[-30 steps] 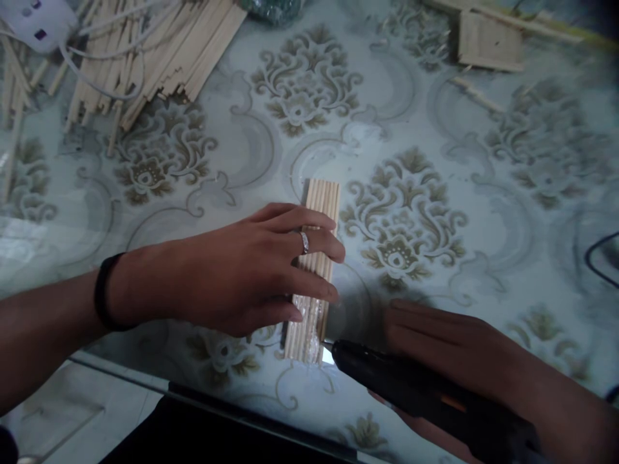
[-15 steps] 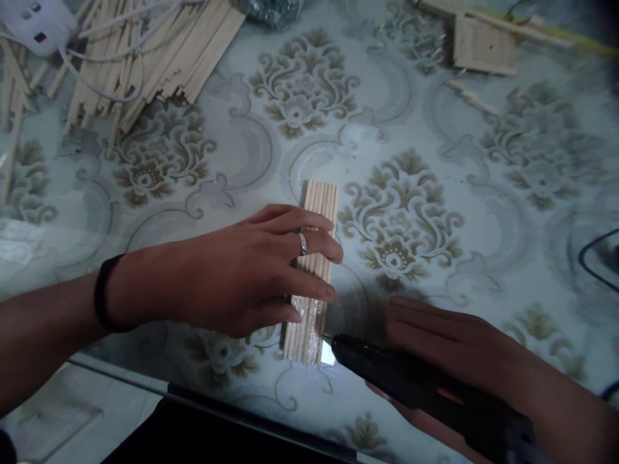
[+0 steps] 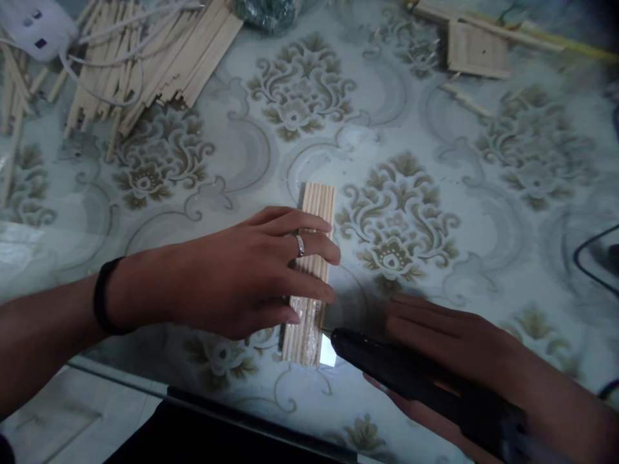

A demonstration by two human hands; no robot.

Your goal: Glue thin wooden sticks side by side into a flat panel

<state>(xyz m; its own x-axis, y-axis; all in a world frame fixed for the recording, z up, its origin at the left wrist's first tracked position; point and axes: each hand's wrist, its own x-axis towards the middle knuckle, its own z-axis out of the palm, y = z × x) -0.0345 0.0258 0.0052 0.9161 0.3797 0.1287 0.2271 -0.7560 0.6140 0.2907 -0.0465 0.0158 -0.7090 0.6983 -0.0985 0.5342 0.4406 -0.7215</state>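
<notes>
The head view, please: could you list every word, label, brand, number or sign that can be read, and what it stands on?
No readable text shows anywhere.
Black tool in the right hand: no legible marking.
White socket block: no legible marking.
Any finer print would be too dark or blurred to read.

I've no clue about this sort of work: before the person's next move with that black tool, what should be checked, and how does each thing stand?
1. Wooden strip steadied: ok; the left hand lies across it, fingers spread.
2. Black tool in hand: ok; the right hand holds it.
3. Tool's tip touching the strip: cannot tell; it points at the right edge.
4. Left fingers clear of the tip: ok, though the nearest fingertip is close.
5. Loose sticks out of the way: ok; they lie at the far left.
6. Tip's heat: cannot tell.
</notes>
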